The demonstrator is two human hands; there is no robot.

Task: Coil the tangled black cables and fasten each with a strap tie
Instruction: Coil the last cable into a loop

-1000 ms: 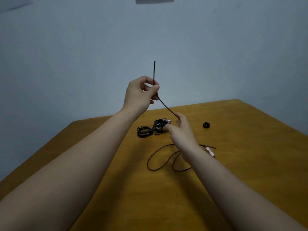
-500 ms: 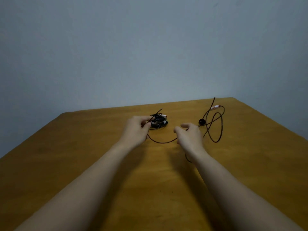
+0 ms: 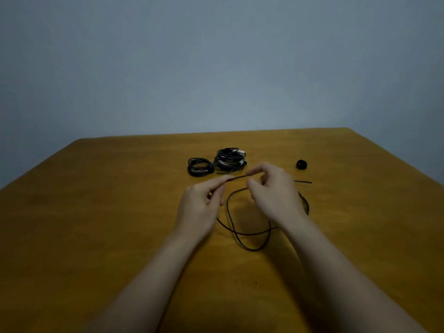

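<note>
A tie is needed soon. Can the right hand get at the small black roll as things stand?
Probably yes: the roll lies just beyond the right hand, with only bare table and a short black strip between. But that hand pinches the cable, so it must let go first.

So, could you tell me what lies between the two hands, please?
A short stretch of black cable, pinched by the left hand and right hand, in the head view.
</note>
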